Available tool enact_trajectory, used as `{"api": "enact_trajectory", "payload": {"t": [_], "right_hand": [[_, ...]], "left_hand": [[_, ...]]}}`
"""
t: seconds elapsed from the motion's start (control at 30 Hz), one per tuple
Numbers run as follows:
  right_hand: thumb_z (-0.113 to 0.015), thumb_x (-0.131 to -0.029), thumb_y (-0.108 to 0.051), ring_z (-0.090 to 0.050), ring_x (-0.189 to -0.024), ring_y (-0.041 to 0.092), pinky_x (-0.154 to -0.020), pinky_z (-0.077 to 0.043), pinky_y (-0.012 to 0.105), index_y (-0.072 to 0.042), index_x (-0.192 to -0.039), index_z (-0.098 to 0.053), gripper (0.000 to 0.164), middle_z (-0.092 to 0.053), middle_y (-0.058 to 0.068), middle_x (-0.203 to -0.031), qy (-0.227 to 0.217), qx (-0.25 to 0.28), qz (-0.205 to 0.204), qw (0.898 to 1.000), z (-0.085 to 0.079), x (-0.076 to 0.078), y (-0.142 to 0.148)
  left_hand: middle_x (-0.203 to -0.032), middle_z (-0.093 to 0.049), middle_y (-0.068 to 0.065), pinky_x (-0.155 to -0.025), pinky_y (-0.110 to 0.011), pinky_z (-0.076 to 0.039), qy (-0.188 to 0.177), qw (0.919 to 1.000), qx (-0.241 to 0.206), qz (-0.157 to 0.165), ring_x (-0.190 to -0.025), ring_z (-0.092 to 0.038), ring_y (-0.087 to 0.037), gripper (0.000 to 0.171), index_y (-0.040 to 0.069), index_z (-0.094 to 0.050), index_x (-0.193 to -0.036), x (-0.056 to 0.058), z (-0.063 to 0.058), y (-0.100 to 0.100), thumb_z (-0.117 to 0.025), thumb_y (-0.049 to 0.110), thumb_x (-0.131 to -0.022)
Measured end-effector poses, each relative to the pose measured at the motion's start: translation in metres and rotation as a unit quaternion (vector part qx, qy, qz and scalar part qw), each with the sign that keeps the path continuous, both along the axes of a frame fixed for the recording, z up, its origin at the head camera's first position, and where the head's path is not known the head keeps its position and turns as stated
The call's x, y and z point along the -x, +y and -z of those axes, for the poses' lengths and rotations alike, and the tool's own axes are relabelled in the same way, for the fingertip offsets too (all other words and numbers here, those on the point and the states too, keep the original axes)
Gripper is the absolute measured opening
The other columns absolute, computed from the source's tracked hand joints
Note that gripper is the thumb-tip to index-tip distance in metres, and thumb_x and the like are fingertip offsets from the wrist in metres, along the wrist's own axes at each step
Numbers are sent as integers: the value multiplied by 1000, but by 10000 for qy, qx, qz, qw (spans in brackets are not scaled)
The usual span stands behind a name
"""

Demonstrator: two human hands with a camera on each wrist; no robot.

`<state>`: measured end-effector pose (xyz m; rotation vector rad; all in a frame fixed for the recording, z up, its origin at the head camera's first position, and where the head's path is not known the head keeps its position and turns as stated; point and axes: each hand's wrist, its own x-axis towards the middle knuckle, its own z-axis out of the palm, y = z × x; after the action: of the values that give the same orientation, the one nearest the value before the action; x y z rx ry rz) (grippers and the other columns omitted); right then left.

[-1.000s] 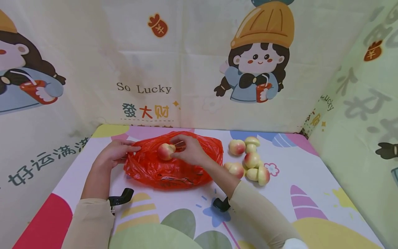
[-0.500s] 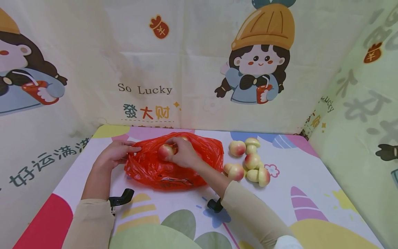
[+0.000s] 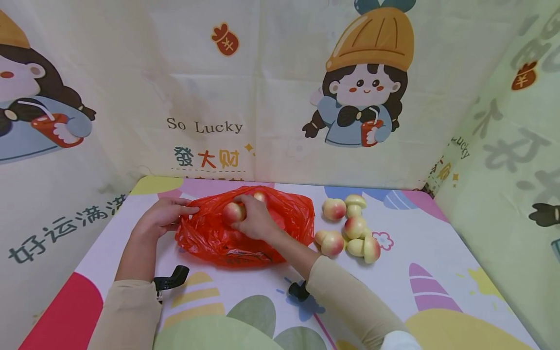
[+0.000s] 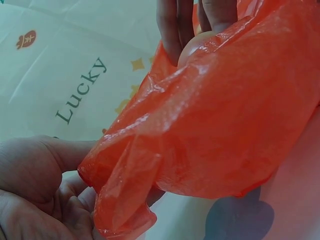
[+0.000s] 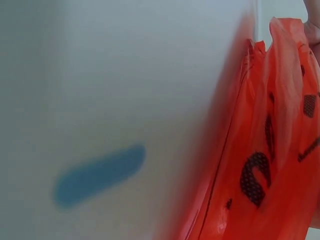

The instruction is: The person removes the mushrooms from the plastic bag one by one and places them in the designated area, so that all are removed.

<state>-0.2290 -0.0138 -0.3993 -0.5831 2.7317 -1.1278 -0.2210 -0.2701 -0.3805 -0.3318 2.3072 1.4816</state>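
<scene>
A crinkled red plastic bag (image 3: 210,240) lies open on the table. Its left edge is pinched between the thumb and fingers of my left hand (image 3: 164,215), and the left wrist view shows the bag's corner (image 4: 125,195) in that grip. Inside the bag mouth, my right hand (image 3: 255,218) grips a toy mushroom (image 3: 233,214) with a red-blushed cream cap; the fingers hide its stem. Behind those fingers another mushroom (image 3: 259,196) shows partly in the bag. The right wrist view has the bag's printed side (image 5: 280,150) but little of the right hand.
Several more toy mushrooms (image 3: 355,227) lie in a loose group just right of the bag. The table (image 3: 271,279) has a colourful printed cover. A patterned cloth backdrop (image 3: 280,97) rises along the back and both sides.
My right hand has shifted slightly left and down with the mushroom, whose stem is now covered by the fingers. Another mushroom in the bag has come into sight. The left hand keeps its place.
</scene>
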Motion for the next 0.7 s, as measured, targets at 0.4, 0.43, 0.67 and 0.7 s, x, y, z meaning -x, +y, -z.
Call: {"api": "enact_trajectory", "payload": {"t": [0.4, 0.43, 0.67, 0.7], "right_hand": [[-83, -89, -18, -55, -120, 19, -100, -57, 38, -15, -140, -58, 58, -61, 1, -135, 95, -44, 205, 9997, 2, -3, -5], [-84, -89, -17, -55, -119, 18, -99, -57, 38, -16, -140, -58, 57, -61, 1, -134, 96, -37, 219, 9997, 2, -3, -6], [-85, -87, -18, -55, -118, 18, -95, -59, 36, -17, -136, -58, 56, -60, 0, -132, 83, 23, 181, 9998, 5, -2, -4], [-85, -87, -17, -54, -118, 18, -94, -59, 36, -17, -136, -57, 56, -59, 0, -131, 79, 34, 171, 9998, 5, -2, -4]], "left_hand": [[-141, -60, -23, -82, -29, -62, -1, 10000, 24, 33, -101, -65, -25, 62, 0, -48, -153, -1, -2, 2, -66, 31, -102], [-141, -60, -23, -82, -29, -62, -1, 10000, 23, 22, -101, -65, -25, 62, 0, -48, -153, -1, -3, 2, -66, 31, -102], [-143, -59, -24, -81, -30, -62, 29, 10000, 29, 52, -101, -66, -24, 62, 0, -48, -153, -2, -3, 2, -65, 31, -103], [-143, -59, -24, -81, -30, -62, 30, 10000, 28, 50, -101, -66, -24, 62, 0, -48, -153, -2, -3, 2, -65, 31, -103]]}}
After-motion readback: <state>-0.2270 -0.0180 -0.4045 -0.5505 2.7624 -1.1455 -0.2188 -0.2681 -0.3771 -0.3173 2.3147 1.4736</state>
